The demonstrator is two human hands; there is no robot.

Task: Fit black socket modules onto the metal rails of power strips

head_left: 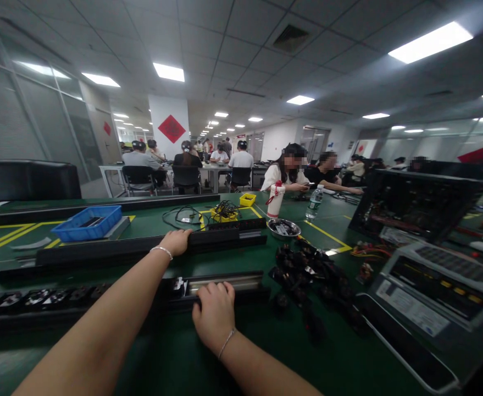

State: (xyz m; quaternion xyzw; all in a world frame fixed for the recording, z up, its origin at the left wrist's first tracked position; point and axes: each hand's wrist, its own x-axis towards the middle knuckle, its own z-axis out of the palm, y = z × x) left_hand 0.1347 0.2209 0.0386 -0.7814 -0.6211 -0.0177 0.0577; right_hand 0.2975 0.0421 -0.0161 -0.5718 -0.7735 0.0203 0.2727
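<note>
My left hand (176,242) lies over the long black rail (113,247) in the middle of the table, its fingers curled over the far edge. Nearer to me, my right hand (215,311) rests with bent fingers on a second long rail (245,281), which has a shiny metallic channel. Black parts with metallic pieces (39,298) sit in a row along this nearer rail's left part. My left forearm crosses above that rail and hides some of it. A small white and black piece (179,285) lies in the channel left of my right hand.
A blue tray (87,223), coiled black cables (183,216), a metal bowl (283,228), a red-and-white bottle (275,202) and a water bottle (314,202) stand farther back. Right of the rails lie a heap of black parts (307,269) and a grey device (434,294). A person (284,173) sits across.
</note>
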